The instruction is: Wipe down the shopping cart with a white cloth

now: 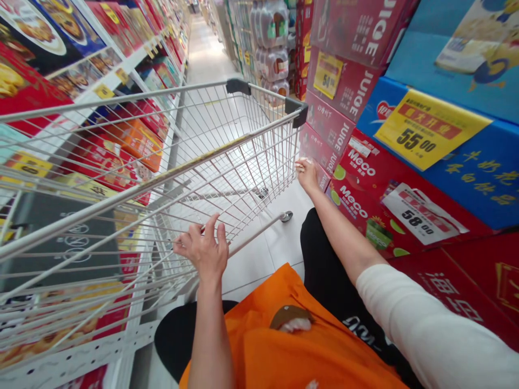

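Observation:
A wire shopping cart stands across the aisle in front of me, with grey plastic caps at its upper corners. My left hand is at the wires of its near side, fingers spread and partly bent; whether they touch the wires is hard to see. Close to the cart's far right end is my right hand, its fingers pinched together. Something small and whitish shows at those fingertips, too small to name. Just behind that hand rise stacked pink juice boxes.
Shelves of packaged goods line the left side. On the right are red Meco boxes and a blue carton with a yellow price sign. Shrink-wrapped bottles stand farther along the tiled aisle.

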`<state>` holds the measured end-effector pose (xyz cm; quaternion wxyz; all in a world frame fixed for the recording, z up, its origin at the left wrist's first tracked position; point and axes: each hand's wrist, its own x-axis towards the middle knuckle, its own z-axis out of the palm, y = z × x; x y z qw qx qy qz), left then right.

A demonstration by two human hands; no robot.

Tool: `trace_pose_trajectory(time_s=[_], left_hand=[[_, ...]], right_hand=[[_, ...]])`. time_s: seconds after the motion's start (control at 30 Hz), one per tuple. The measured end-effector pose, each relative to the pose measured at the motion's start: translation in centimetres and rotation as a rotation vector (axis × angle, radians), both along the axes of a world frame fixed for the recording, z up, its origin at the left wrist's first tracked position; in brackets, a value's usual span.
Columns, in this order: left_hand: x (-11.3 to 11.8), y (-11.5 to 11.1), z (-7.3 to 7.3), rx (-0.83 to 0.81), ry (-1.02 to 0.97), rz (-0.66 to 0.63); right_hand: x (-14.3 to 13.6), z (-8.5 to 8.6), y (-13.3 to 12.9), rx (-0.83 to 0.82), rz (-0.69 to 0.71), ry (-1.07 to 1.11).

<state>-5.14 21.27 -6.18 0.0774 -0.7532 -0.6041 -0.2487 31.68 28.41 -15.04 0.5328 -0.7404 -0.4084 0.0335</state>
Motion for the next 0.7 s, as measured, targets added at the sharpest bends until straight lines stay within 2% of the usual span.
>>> trace_pose_trajectory(time_s=[0.2,0.3,0.43,0.57,0.7], left_hand=[[0.1,0.3,-0.7,0.05,-0.021,0.022],[0.3,0.3,-0.5,0.032,-0.033,0.022],[0.5,0.0,0.0,0.007,-0.01,0.013],[0.6,-0.2,0.1,0.017,0.017,0.01],[0.6,-0.2,0.1,0.001,0.026,0.012]], right_hand=[[-0.6,0.9,-0.4,-0.062,-0.031,0.032],[-1.0,1.2,-0.5,-0.039,-0.021,0.035],[-2.0,0.8,-1.1,-0.04,-0.046,0.097],[-5.1,-0.3,-1.9,-0.027,-0.118,0.16],[-9.7,-1.4,-2.7,-0.018,-0.032,0.181]])
